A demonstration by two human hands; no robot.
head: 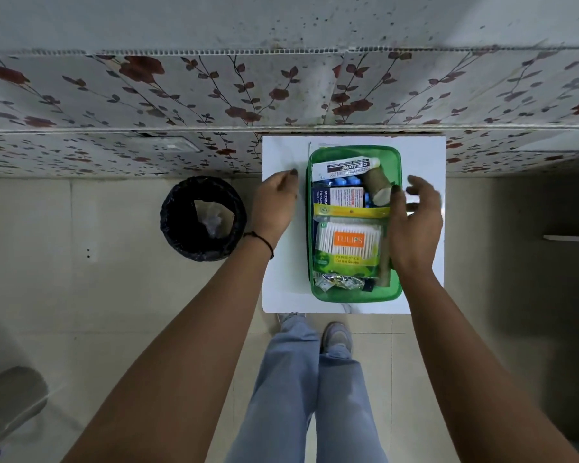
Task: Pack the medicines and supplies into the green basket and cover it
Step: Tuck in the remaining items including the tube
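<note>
Head view shows our right hand (413, 222) spread over the right rim of the green basket (318, 289), its grip loose, with the fingers parted and closing on nothing we can make out; the fingertips are blurred, so contact with the rim is uncertain. Our left hand (274, 205) rests just beside the basket's left wall with the fingers curled, and we cannot tell whether that grip holds anything. The basket sits on the white counter (281, 295), its long axis running away from us toward the flowered wall (181, 91). Inside, the cotton swab pack (348, 243) lies at the near end, a yellow strip (350, 211) crosses the middle, and a white tube (345, 164) lies across the far end beside a brown roll (376, 187). No cover is visible. We judge the roll and tube ride high enough that a lid could catch on them and fail to seat, and a sideways nudge could slide the basket toward the counter's edge.
</note>
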